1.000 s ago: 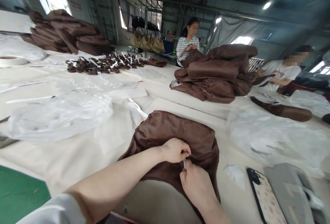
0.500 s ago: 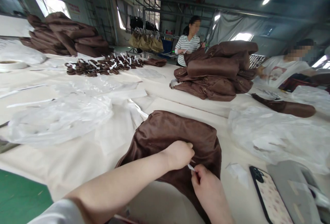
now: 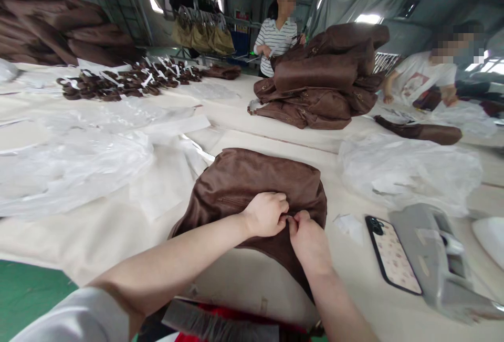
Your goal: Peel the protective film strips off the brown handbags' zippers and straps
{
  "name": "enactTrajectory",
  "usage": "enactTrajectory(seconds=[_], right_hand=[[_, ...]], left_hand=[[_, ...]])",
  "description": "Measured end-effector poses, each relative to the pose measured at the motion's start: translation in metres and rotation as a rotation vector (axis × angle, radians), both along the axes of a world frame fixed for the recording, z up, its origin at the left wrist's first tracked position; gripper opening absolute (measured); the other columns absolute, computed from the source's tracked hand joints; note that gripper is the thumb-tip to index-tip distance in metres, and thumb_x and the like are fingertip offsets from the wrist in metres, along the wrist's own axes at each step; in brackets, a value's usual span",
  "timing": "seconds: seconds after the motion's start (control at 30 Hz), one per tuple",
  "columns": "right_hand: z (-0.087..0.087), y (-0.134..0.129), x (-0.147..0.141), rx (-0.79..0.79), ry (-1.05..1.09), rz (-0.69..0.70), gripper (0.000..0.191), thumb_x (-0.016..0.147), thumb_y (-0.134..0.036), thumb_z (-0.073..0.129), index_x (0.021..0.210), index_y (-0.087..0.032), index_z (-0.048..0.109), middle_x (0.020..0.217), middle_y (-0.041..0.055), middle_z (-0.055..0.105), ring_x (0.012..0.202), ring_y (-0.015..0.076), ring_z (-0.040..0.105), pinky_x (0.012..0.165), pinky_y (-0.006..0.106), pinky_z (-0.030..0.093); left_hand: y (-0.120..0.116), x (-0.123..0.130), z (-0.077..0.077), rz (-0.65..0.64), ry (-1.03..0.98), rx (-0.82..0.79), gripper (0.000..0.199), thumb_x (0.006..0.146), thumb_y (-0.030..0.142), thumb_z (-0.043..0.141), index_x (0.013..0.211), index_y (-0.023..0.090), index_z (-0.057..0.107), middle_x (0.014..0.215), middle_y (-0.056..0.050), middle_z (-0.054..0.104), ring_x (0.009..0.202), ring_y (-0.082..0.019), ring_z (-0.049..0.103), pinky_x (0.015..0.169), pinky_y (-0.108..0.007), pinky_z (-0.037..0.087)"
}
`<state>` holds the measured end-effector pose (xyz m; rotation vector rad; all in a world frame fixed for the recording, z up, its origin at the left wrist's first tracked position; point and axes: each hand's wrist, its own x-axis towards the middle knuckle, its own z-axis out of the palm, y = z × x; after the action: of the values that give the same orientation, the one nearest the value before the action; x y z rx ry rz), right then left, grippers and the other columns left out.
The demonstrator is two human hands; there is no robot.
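Observation:
A dark brown leather bag (image 3: 271, 171) lies on the pale table in front of me, its strap end curving toward me. My left hand (image 3: 266, 215) rests over the bag's middle with its fingers curled closed. Close beside it, my right hand (image 3: 311, 239) is closed in a pinch, thumb and fingertips almost meeting those of the left. What lies between the fingertips is too small and hidden to tell. A zip line (image 3: 233, 201) shows on the bag's front, left of my hands.
A phone (image 3: 394, 255) and a grey tape dispenser (image 3: 429, 247) lie at the right, near clear plastic bags (image 3: 409, 171). Brown bags are piled ahead (image 3: 318, 76) and far left (image 3: 59, 21). Rolled brown straps (image 3: 114, 82) lie left. Two people stand across the table.
My hands have drawn together over the bag. The white strip that showed at my right fingertips is now mostly hidden. The view has tilted down and shifted right.

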<state>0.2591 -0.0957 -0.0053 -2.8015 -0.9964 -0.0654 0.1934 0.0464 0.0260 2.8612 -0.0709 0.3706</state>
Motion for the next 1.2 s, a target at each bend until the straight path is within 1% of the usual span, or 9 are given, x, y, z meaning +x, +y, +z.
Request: enactTrajectory(seconds=[0.13,0.3,0.57,0.7,0.8,0.9,0.97,1.07,1.2], right_hand=[[0.001,-0.002,0.000,0.000,-0.005,-0.009,0.013,0.092,-0.030,0.047,0.083,-0.020,0.048,0.070,0.0036,0.066,0.061,0.0178,0.064,0.048,0.026,0.030],[0.001,-0.009,-0.005,0.032,-0.006,0.056,0.007,0.086,-0.025,0.052,0.081,-0.021,0.051,0.067,0.0012,0.065,0.061,0.0171,0.062,0.052,0.026,0.031],[0.001,-0.012,-0.012,-0.013,-0.087,0.098,0.012,0.086,-0.026,0.051,0.075,-0.021,0.050,0.067,0.0019,0.064,0.058,0.0156,0.060,0.049,0.027,0.027],[0.001,-0.013,-0.013,-0.008,-0.126,0.126,0.012,0.086,-0.026,0.050,0.075,-0.021,0.050,0.066,0.0017,0.064,0.058,0.0157,0.060,0.050,0.028,0.028],[-0.001,-0.014,-0.014,-0.014,-0.120,0.152,0.013,0.086,-0.026,0.050,0.074,-0.021,0.050,0.065,0.0013,0.064,0.057,0.0160,0.060,0.050,0.028,0.028],[-0.003,-0.014,-0.014,0.006,-0.097,0.177,0.012,0.087,-0.026,0.050,0.075,-0.022,0.051,0.064,0.0000,0.063,0.056,0.0163,0.059,0.050,0.028,0.028],[-0.002,-0.013,-0.014,0.071,-0.083,0.219,0.009,0.087,-0.026,0.051,0.079,-0.022,0.052,0.066,-0.0010,0.062,0.059,0.0162,0.059,0.052,0.028,0.032],[0.004,-0.008,-0.014,0.187,-0.111,0.348,0.006,0.089,-0.025,0.050,0.091,-0.021,0.054,0.081,0.0014,0.063,0.072,0.0162,0.060,0.063,0.027,0.040],[0.012,0.005,-0.010,0.068,-0.279,0.561,0.012,0.092,-0.019,0.046,0.100,-0.019,0.055,0.089,0.0050,0.061,0.079,0.0177,0.058,0.070,0.029,0.040]], left_hand=[[0.002,-0.001,-0.001,-0.037,0.000,0.006,0.008,0.075,0.026,0.057,0.079,0.019,0.059,0.084,-0.003,0.057,0.079,-0.019,0.056,0.075,-0.031,0.046],[-0.001,0.001,-0.010,0.068,-0.011,-0.028,0.007,0.077,0.026,0.056,0.080,0.020,0.057,0.084,-0.003,0.057,0.080,-0.019,0.056,0.072,-0.031,0.047],[-0.019,0.012,-0.018,0.220,-0.034,0.114,0.015,0.075,0.024,0.055,0.087,0.015,0.057,0.089,-0.009,0.059,0.081,-0.024,0.056,0.070,-0.036,0.047],[-0.020,0.015,-0.021,0.221,-0.180,0.159,0.024,0.078,0.018,0.051,0.101,0.010,0.057,0.113,-0.016,0.055,0.104,-0.029,0.052,0.091,-0.043,0.041],[-0.007,0.011,-0.018,0.077,-0.247,0.082,0.043,0.075,0.021,0.057,0.117,0.011,0.052,0.137,-0.017,0.039,0.124,-0.031,0.039,0.106,-0.045,0.030],[0.020,0.001,-0.010,-0.041,-0.274,-0.023,0.076,0.066,0.043,0.069,0.130,0.012,0.042,0.146,-0.018,0.027,0.132,-0.033,0.029,0.109,-0.047,0.026],[0.040,-0.003,-0.004,0.042,-0.350,-0.069,0.081,0.070,0.054,0.064,0.134,0.011,0.038,0.148,-0.019,0.024,0.136,-0.033,0.023,0.111,-0.048,0.022],[0.059,-0.004,-0.001,0.248,-0.449,-0.104,0.063,0.085,0.049,0.048,0.133,0.010,0.039,0.147,-0.019,0.027,0.138,-0.029,0.020,0.113,-0.048,0.017],[0.064,0.000,-0.006,0.287,-0.444,-0.077,0.059,0.086,0.046,0.047,0.132,0.010,0.041,0.146,-0.017,0.031,0.139,-0.028,0.019,0.114,-0.048,0.016]])
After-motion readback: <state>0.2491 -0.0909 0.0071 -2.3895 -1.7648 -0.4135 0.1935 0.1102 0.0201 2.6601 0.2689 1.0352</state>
